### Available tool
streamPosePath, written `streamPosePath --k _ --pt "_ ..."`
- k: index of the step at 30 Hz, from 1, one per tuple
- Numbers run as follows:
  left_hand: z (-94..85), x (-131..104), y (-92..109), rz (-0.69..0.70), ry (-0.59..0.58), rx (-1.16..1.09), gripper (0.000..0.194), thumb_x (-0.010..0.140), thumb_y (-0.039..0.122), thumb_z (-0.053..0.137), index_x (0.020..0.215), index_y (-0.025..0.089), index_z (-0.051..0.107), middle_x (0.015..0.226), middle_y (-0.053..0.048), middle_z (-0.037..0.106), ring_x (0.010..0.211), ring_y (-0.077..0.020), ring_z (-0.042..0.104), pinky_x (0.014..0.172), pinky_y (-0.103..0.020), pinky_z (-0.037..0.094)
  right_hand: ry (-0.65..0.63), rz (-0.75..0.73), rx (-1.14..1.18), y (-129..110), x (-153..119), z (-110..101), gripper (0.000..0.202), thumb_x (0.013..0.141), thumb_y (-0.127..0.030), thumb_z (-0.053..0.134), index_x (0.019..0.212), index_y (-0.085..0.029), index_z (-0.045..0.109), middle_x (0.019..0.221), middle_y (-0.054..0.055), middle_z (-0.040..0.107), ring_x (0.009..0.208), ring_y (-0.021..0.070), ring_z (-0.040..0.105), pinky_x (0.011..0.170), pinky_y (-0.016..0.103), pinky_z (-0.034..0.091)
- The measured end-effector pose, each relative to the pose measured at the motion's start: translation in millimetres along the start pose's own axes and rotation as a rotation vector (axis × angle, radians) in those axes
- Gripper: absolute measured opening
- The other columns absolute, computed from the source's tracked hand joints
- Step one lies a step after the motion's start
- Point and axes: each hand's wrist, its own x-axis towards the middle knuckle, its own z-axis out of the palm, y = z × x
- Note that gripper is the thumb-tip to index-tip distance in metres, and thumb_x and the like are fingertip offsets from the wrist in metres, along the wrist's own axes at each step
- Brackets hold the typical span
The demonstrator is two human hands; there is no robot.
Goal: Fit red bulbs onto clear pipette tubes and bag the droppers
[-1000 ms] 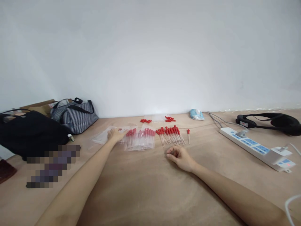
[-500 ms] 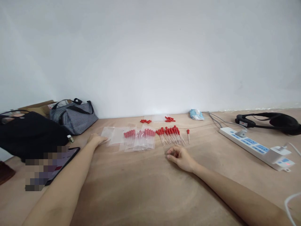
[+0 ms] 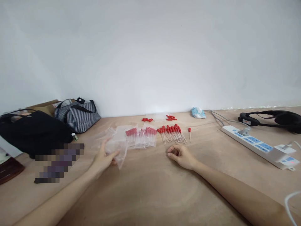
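My left hand (image 3: 104, 158) is pinching a clear plastic bag (image 3: 121, 153), lifted in front of the other flat bags. My right hand (image 3: 181, 156) rests on the table with its fingers loosely curled, a gap beside the thumb, and nothing visible in it. Just beyond it lies a row of droppers (image 3: 171, 133) with red bulbs and thin clear stems. One single dropper (image 3: 189, 133) lies apart to the right. Between my hands, bagged droppers (image 3: 148, 135) show through clear plastic. The far ends of the left fingers are partly hidden.
Loose red bulbs (image 3: 171, 118) lie near the wall beside clear plastic. To the right are a power strip (image 3: 256, 144), a blue packet (image 3: 198, 113) and a black headset (image 3: 270, 118). A striped bag (image 3: 81, 116), a black bag (image 3: 37, 133) and a small bottle (image 3: 74, 136) stand left.
My left hand has drawn back toward me and to the right, lifting a plastic bag off the table. My right hand stays in about the same place.
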Motion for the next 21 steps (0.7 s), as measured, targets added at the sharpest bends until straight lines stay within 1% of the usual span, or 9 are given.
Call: streamPosePath --k 3,5,7,9,11,13,15,18,21 --pt "21.1 -37 21 -0.213 -0.178 -0.057 0.063 0.073 0.032 0.060 0.127 0.021 0.030 0.054 0.006 0.052 0.042 -0.0091 0.054 0.052 -0.021 0.050 -0.003 -0.006 -0.010 1 0 -1 0.008 0.070 -0.022 0.057 0.074 -0.016 0.061 0.078 0.002 0.054 0.057 0.0078 0.046 0.056 0.022 0.041" --pt "22.9 -52 35 -0.329 -0.276 0.059 0.075 0.073 0.042 0.058 0.133 0.024 0.018 0.048 0.008 0.049 0.034 -0.0115 0.051 0.040 -0.021 0.045 0.007 -0.010 -0.015 1 0 -1 0.008 0.070 -0.022 0.057 0.074 -0.016 0.061 0.077 0.002 0.055 0.057 0.0082 0.046 0.056 0.022 0.042" --pt "17.7 -58 45 -0.363 -0.476 0.243 0.087 0.069 0.048 0.059 0.137 0.021 0.011 0.045 0.006 0.051 0.029 -0.0145 0.049 0.033 -0.022 0.040 0.013 -0.011 -0.018 2 0 -1 0.009 0.070 -0.023 0.057 0.074 -0.016 0.061 0.076 0.002 0.055 0.057 0.0085 0.047 0.056 0.022 0.042" --pt "11.9 -58 50 -0.195 -0.582 0.399 0.085 0.065 0.047 0.062 0.136 0.021 0.023 0.043 0.005 0.052 0.030 -0.0152 0.049 0.034 -0.023 0.040 0.016 -0.015 -0.018 2 0 -1 0.009 0.070 -0.023 0.057 0.074 -0.016 0.062 0.075 0.002 0.055 0.057 0.0086 0.047 0.056 0.022 0.042" --pt "11.2 -55 50 0.168 -0.613 0.500 0.065 0.066 0.043 0.063 0.126 0.027 0.043 0.053 0.002 0.058 0.044 -0.0173 0.056 0.047 -0.026 0.047 0.022 -0.024 -0.023 2 0 -1 0.009 0.070 -0.023 0.057 0.073 -0.016 0.062 0.075 0.002 0.056 0.058 0.0088 0.047 0.056 0.022 0.042" --pt "17.2 -48 46 0.571 -0.651 0.561 0.044 0.070 0.038 0.062 0.113 0.031 0.056 0.080 -0.004 0.066 0.075 -0.0224 0.062 0.073 -0.034 0.048 0.030 -0.036 -0.026 2 1 -1 0.008 0.070 -0.023 0.057 0.072 -0.016 0.062 0.075 0.003 0.056 0.058 0.0089 0.047 0.056 0.022 0.042" --pt "28.3 -41 40 0.822 -0.755 0.607 0.038 0.071 0.035 0.061 0.110 0.033 0.058 0.111 -0.004 0.060 0.107 -0.0270 0.051 0.095 -0.042 0.033 0.029 -0.044 -0.014 1 0 -2 0.008 0.070 -0.023 0.057 0.070 -0.016 0.061 0.073 0.002 0.056 0.057 0.0089 0.047 0.054 0.022 0.041" --pt "48.1 -32 29 0.912 -0.910 0.640 0.044 0.077 0.034 0.056 0.120 0.036 0.048 0.134 0.002 0.039 0.126 -0.0254 0.029 0.106 -0.046 0.011 -0.018 -0.083 0.031 -1 -3 -4 0.011 0.072 -0.026 0.057 0.071 -0.017 0.062 0.066 0.001 0.056 0.056 0.0092 0.048 0.052 0.021 0.040" --pt "67.8 -29 21 0.904 -0.942 0.634 0.043 0.084 0.035 0.047 0.126 0.034 0.040 0.139 0.002 0.028 0.129 -0.0231 0.022 0.106 -0.048 0.004 -0.131 -0.174 0.075 -5 -8 -6 0.013 0.074 -0.028 0.057 0.076 -0.018 0.064 0.071 0.002 0.058 0.061 0.0104 0.051 0.056 0.022 0.041"
